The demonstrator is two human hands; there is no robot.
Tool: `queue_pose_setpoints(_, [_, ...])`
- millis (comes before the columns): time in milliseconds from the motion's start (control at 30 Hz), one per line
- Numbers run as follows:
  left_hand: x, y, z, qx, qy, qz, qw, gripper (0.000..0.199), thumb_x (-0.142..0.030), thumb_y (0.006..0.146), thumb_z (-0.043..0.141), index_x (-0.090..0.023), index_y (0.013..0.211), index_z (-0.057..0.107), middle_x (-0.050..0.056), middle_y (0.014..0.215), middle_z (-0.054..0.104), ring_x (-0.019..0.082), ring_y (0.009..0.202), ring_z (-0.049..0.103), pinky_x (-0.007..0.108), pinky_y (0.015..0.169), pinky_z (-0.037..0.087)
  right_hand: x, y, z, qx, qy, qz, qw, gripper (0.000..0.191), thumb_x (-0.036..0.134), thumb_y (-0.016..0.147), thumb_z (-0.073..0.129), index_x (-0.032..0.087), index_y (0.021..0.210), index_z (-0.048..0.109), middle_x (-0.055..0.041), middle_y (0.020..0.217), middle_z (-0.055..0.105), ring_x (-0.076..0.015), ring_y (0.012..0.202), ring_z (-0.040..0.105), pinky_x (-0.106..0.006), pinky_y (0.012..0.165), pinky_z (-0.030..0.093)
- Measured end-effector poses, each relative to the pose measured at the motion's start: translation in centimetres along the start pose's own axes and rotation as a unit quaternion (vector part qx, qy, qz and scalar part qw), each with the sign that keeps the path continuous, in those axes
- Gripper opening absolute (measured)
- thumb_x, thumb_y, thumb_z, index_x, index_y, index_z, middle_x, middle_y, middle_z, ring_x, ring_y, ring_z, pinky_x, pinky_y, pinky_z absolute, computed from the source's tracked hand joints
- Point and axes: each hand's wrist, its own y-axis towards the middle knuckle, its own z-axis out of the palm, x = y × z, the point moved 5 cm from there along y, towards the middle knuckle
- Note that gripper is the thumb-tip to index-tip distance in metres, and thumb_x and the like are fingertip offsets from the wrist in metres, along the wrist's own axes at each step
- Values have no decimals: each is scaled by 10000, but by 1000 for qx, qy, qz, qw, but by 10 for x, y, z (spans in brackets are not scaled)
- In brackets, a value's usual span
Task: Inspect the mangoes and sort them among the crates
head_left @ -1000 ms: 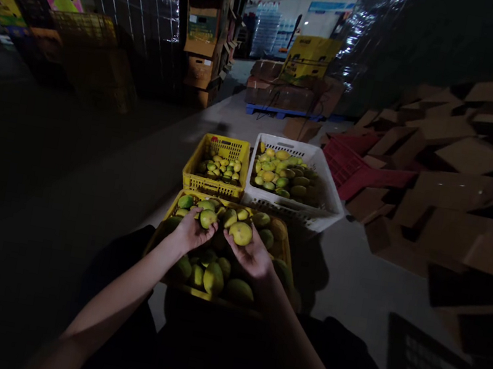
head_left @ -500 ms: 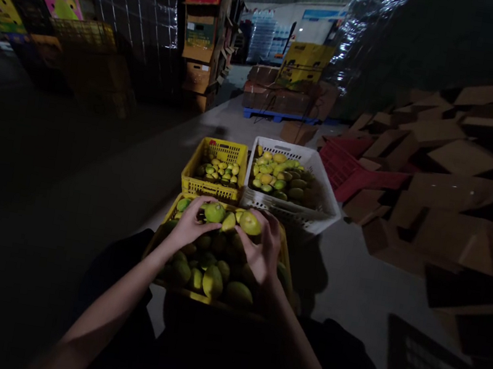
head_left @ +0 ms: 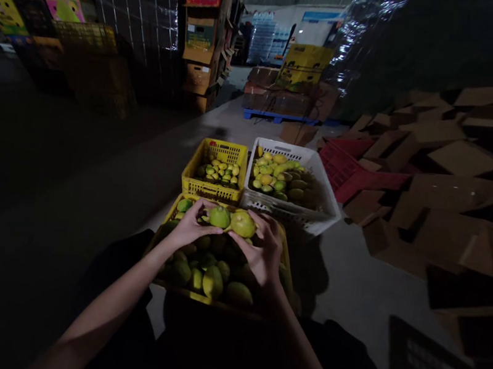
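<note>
My left hand (head_left: 192, 226) is closed around a green mango (head_left: 219, 217), thumb below and fingers along its far side. A yellower mango (head_left: 243, 224) sits in the grip of my right hand (head_left: 267, 249). The two fruits are held side by side, their rounded ends turned up towards me, and the thumbs nearly meet beneath them. Both hands are over the near yellow crate (head_left: 288, 255), where several green and yellow-green mangoes (head_left: 213, 281) lie in shadow. Part of that crate's contents is hidden by my hands and the dark.
Beyond the near crate stand a smaller yellow crate (head_left: 187, 182) of small yellow fruit and a white crate (head_left: 326, 188) of yellow-green fruit. A red crate (head_left: 347, 169) and heaped cardboard boxes (head_left: 465, 160) lie to the right. Farther back is a blue pallet (head_left: 276, 117) with boxes.
The two mangoes have been turned in my fingers and brought closer together; their ends now face me more. The yellow fruit that showed between them is now mostly covered. The crates have not moved.
</note>
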Motion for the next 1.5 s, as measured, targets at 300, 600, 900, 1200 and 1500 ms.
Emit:
queue_pose_setpoints(300, [10,-5,-1,2,-213,-179,960,375,-127,693,827,-184,1049,725,61,1047,741,197,906,721,311,850,585,-18,-4,11,-5,308,348,885,479,471,652,842,255,1044,672,-31,997,739,-225,868,704,-329,696,596])
queue_pose_setpoints(600, [18,-17,29,-28,-352,-285,891,251,-294,993,535,-110,974,706,106,980,753,218,964,719,334,954,573,-17,-27,43,69,344,395,849,487,532,659,830,217,973,631,-36,799,717,-224,667,691,-336,534,577])
queue_pose_setpoints(900, [35,-19,22,-152,-351,-364,849,286,-326,996,511,-94,960,673,104,791,729,158,649,696,237,608,603,-14,-20,42,64,403,464,786,271,434,693,749,192,783,664,-35,672,696,-202,607,662,-253,411,446])
queue_pose_setpoints(1200, [22,-15,20,-150,-405,-378,819,321,-345,1014,424,-96,985,625,53,652,648,107,491,617,157,454,541,-27,-20,45,-4,503,533,680,201,339,799,567,201,873,692,-59,854,764,-223,730,686,-322,567,547])
queue_pose_setpoints(1500, [23,-11,15,-169,-443,-326,818,167,-236,958,544,-147,1053,648,30,764,684,125,633,675,220,593,605,-22,-20,45,28,508,537,673,286,374,879,482,193,895,703,-45,779,747,-165,594,634,-252,512,489])
